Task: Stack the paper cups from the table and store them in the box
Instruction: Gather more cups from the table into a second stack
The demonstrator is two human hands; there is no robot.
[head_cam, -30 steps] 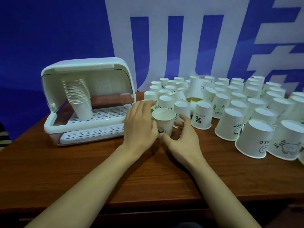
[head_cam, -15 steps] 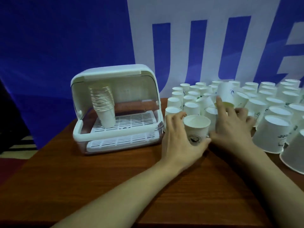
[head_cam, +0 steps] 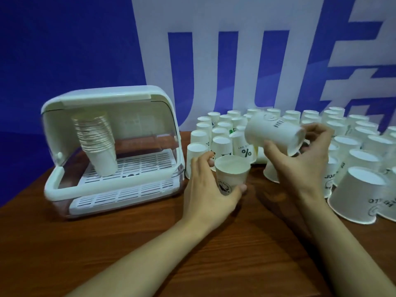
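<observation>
My left hand (head_cam: 209, 187) grips an upright white paper cup (head_cam: 231, 174) with a dark round logo, standing on the wooden table. My right hand (head_cam: 300, 159) holds a second paper cup (head_cam: 274, 131) lifted and lying sideways in the air, above and right of the upright one. Several white cups (head_cam: 362, 189) stand upside down across the right of the table. The white storage box (head_cam: 111, 155) sits at the left with its clear lid raised, and a tall stack of cups (head_cam: 96, 140) stands inside on its slotted tray.
The brown wooden table (head_cam: 150, 243) extends toward me below my forearms. A blue and white banner (head_cam: 235, 50) hangs as the backdrop right behind the cups and box.
My right hand has picked a cup out of the group and raised it sideways. My left hand keeps hold of the upright cup. The view shifted slightly.
</observation>
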